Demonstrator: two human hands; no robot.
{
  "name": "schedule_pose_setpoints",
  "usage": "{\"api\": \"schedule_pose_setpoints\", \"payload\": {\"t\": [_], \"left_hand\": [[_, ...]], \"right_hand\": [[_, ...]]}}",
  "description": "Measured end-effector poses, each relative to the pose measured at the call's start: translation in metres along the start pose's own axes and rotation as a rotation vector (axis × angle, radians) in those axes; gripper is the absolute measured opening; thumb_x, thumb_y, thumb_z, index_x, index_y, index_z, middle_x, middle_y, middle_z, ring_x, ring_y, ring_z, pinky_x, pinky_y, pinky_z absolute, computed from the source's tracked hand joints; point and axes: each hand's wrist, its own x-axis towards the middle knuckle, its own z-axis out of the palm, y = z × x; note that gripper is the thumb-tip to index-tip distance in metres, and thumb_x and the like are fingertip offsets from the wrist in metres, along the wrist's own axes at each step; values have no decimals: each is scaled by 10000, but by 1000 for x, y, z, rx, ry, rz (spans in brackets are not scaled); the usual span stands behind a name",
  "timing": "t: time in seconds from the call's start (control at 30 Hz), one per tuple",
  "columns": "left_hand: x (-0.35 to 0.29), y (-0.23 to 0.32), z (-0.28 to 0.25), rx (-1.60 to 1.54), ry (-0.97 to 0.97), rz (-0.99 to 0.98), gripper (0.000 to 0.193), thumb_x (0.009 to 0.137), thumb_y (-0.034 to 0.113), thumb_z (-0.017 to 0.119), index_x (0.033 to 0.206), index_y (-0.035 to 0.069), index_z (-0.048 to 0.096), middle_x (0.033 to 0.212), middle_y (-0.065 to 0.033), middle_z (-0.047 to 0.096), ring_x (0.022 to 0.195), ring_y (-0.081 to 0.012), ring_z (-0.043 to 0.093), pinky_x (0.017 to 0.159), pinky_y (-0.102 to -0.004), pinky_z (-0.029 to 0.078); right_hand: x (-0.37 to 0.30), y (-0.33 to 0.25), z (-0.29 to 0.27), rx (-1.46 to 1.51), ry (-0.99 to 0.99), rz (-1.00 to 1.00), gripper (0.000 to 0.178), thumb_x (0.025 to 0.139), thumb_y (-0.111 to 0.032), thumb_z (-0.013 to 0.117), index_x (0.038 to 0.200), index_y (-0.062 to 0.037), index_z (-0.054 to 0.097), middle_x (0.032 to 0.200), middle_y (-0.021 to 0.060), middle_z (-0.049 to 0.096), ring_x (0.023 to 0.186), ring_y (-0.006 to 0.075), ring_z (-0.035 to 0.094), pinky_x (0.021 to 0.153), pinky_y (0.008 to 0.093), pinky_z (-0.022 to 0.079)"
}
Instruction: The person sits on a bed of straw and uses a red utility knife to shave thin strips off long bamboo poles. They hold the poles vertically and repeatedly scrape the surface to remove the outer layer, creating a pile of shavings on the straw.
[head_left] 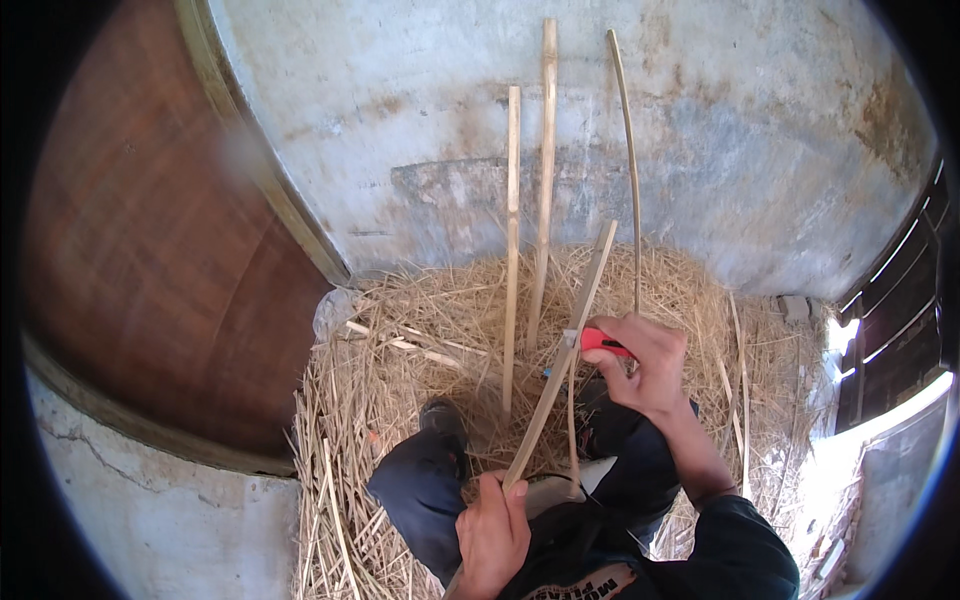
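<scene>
From where I stand, the left hand (pixel 492 535) is closed round the lower part of a long, flat, pale-brown strip of split bamboo or wood (pixel 545 405), likely to steady it from below. The strip slants up and away between the person's knees, its far end free in the air, an angle that seems chosen to bring its upper part within easy reach. There the right hand (pixel 652 365) grips a small red-and-black handheld tool (pixel 607 344), its pale front end against the strip; whether a blade bites in, I cannot tell. The bent wrist presumably keeps that front end square to the edge. Beyond, two straight, pale wooden sticks (pixel 513 200) and a thinner, slightly curved tan rod (pixel 630 140) stand upright before the stained grey-blue plaster wall (pixel 740 130), apparently propped there so they remain handy and off the loose golden straw (pixel 330 500) spread about the feet.
</scene>
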Motion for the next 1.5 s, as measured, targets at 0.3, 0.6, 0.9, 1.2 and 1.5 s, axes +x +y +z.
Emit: {"api": "schedule_pose_setpoints", "payload": {"t": [0.3, 0.6, 0.9, 1.2, 1.5], "left_hand": [[-26, -25, 5, 85, -269, -233, 528, 1138, 430, 484, 1507, 52, 476, 1064, -358, 712, 1001, -570, 687, 848, -630, 539], [-6, -63, -7, -386, -249, -218, 382, 1178, 319, 429, 1049, 17, 623, 786, -164, 647, 734, -299, 663, 718, -393, 533], [24, -18, -16, -536, -221, -59, 451, 1187, 445, 423, 1082, 39, 590, 823, 7, 537, 693, -67, 439, 613, -249, 385], [26, 7, -21, -422, -151, 12, 254, 1149, 224, 533, 1198, -21, 580, 830, -198, 643, 713, -383, 622, 696, -441, 507], [28, 16, -22, -391, -121, 53, 253, 1148, 188, 517, 1247, -38, 571, 956, -268, 720, 877, -489, 706, 749, -474, 541]], "right_hand": [[51, 118, -20, -154, 180, 364, 427, 1063, -497, 661, 1120, -117, 848, 662, 25, 680, 517, 106, 524, 471, 286, 357], [47, 70, -43, -2, 40, 410, 349, 1062, -379, 691, 1086, -42, 777, 665, 20, 607, 598, 116, 528, 570, 320, 406], [-27, -38, 3, 200, -164, -51, 342, 850, -347, 888, 1053, -99, 770, 780, 23, 687, 579, 202, 655, 533, 323, 521], [-42, -55, 12, 181, -198, -160, 404, 803, -421, 901, 1065, -137, 781, 693, -24, 587, 516, 160, 589, 476, 302, 462], [-47, -61, 16, 204, -184, -192, 419, 751, -369, 918, 1053, -109, 792, 711, -19, 625, 516, 162, 573, 486, 291, 436]]}}
